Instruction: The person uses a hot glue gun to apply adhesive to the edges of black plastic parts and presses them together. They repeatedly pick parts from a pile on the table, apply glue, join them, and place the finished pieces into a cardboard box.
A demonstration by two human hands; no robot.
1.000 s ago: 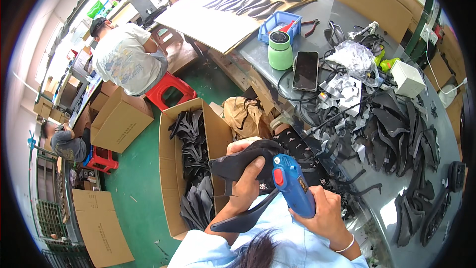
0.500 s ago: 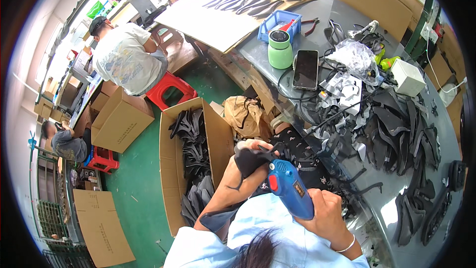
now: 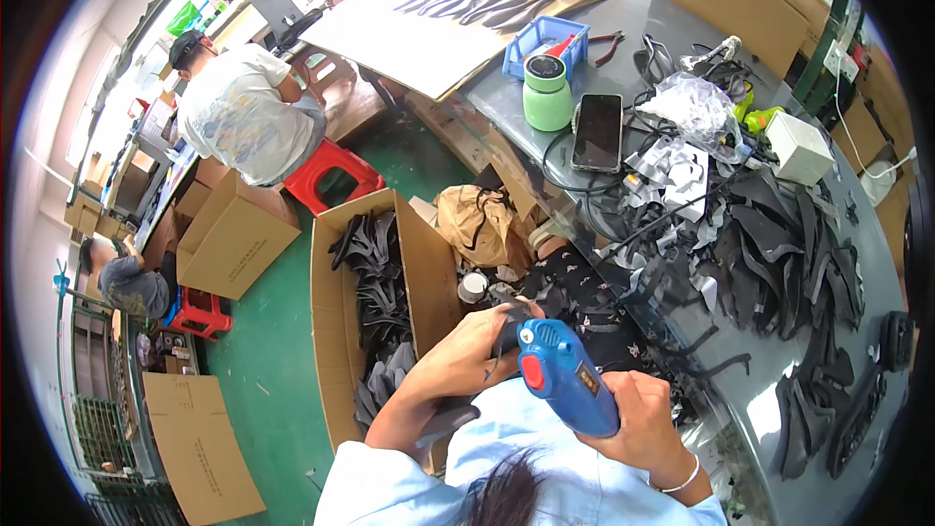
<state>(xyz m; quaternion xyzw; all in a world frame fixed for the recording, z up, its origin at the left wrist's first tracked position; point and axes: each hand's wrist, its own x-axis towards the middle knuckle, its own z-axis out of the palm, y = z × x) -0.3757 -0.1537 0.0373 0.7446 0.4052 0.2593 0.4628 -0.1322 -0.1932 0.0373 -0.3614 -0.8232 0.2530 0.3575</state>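
My right hand (image 3: 638, 424) grips a blue glue gun (image 3: 565, 378) with a red trigger, its nozzle pointing up and left toward my left hand (image 3: 477, 346). That hand is closed on a black shaped piece (image 3: 443, 421), most of which is hidden under my fingers and forearm. Both hands are low in the view, between the open cardboard box (image 3: 331, 331) of black pieces and the table edge.
The grey table (image 3: 506, 102) carries heaps of black cut pieces (image 3: 789, 253), a phone (image 3: 599, 131), a green jar (image 3: 547, 93), a blue tray (image 3: 545, 39) and a white box (image 3: 799, 148). Cardboard boxes (image 3: 234, 234) stand on the green floor. One person (image 3: 248, 112) sits at the left, another (image 3: 127, 278) further left.
The long black piece held up in my left hand has been brought down and tucked under my hand. The glue gun has swung closer to my left hand.
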